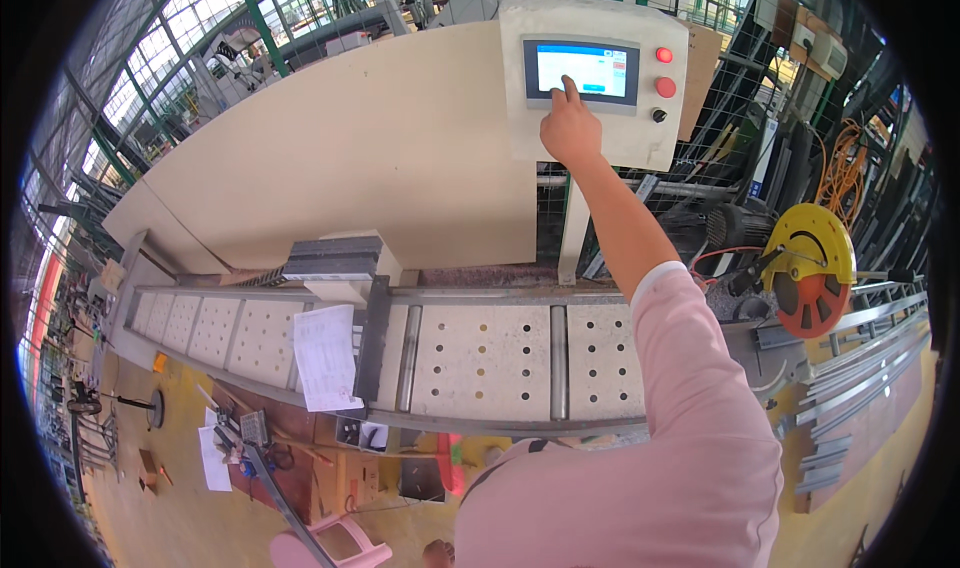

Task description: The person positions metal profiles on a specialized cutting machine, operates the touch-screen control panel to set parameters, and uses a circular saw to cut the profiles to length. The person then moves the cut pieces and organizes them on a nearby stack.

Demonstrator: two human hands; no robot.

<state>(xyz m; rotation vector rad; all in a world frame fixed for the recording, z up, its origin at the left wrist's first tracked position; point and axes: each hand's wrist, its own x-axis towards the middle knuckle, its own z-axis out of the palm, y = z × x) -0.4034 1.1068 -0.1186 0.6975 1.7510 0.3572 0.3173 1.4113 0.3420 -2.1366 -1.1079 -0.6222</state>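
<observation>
My right hand [571, 128] reaches up to a touchscreen [588, 72] on a pale control box [652, 133]. Its index finger is stretched out at the lit display, and another finger stands apart at the left; the hand holds nothing. The remaining fingers are partly hidden. Right of the screen are a glowing red button [664, 55], a red push button [665, 87] and a black knob [658, 115]. My left hand is out of view.
Below runs a long feed table [470, 363] with perforated panels and metal rollers, crossed by a dark stop [374, 340]. A paper sheet [326, 358] hangs beside it. A yellow-guarded saw [812, 253] stands right, near stacked metal profiles [860, 368]. A pink stool [355, 543] is below.
</observation>
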